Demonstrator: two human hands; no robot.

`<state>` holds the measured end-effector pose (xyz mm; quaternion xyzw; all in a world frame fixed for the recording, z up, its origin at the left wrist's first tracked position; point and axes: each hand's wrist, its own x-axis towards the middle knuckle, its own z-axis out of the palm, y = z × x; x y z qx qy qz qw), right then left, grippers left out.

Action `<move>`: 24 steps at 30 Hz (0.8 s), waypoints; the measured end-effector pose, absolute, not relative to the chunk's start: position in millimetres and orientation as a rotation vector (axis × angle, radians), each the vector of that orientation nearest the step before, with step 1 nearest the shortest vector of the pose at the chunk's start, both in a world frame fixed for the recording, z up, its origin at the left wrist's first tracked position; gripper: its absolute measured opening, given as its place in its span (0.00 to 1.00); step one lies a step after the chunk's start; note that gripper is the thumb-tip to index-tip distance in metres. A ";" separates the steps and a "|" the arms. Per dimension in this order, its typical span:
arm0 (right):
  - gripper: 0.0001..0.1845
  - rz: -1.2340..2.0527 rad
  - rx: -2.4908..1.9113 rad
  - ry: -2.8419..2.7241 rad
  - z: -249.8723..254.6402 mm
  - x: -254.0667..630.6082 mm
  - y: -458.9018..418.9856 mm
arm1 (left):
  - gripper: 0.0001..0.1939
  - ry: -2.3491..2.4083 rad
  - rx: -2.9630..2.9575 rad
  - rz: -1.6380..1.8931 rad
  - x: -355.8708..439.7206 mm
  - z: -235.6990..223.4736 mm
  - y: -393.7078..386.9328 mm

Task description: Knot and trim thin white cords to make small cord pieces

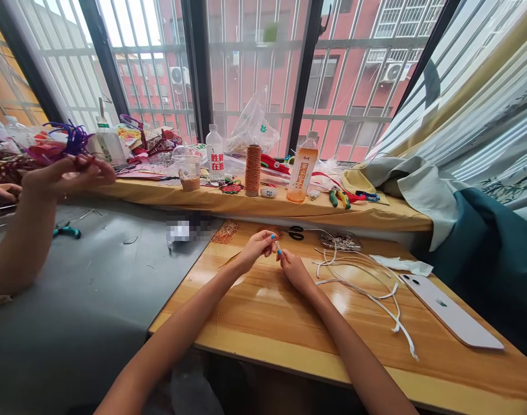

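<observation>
My left hand [257, 246] and my right hand [292, 266] meet over the wooden table [263, 323], fingertips pinched together on a small thin piece between them, too small to name. Thin copper-coloured wire trails from my left hand across the wood. A loose coil of copper wire [225, 231] lies just beyond my left hand. Black-handled scissors [295, 232] lie just past both hands.
White cord strips [367, 288] and a white phone [449, 311] lie at my right. A copper thread spool [253, 170], bottles, a cup and pliers line the yellow sill. Another person's hand [67, 173] at the left holds purple material over a grey table [82, 300].
</observation>
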<state>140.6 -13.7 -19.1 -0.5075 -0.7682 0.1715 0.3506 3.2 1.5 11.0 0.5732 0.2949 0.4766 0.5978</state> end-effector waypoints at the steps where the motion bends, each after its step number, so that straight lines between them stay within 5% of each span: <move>1: 0.15 0.420 -1.321 -1.999 -19.8 140.2 -14.0 | 0.20 0.679 1.330 1.084 6.6 8.7 -0.4; 6: 0.12 0.297 -1.397 -2.063 -21.3 141.1 -17.8 | 0.21 0.739 1.349 1.015 17.2 -3.2 -4.1; 14: 0.14 -0.026 -1.564 -2.189 -15.6 142.6 -25.1 | 0.05 0.844 1.388 1.110 23.1 -10.5 -4.2; 24: 0.15 0.435 -1.239 -2.058 -13.8 140.4 -19.3 | 0.10 0.834 1.390 1.187 21.2 -14.5 0.8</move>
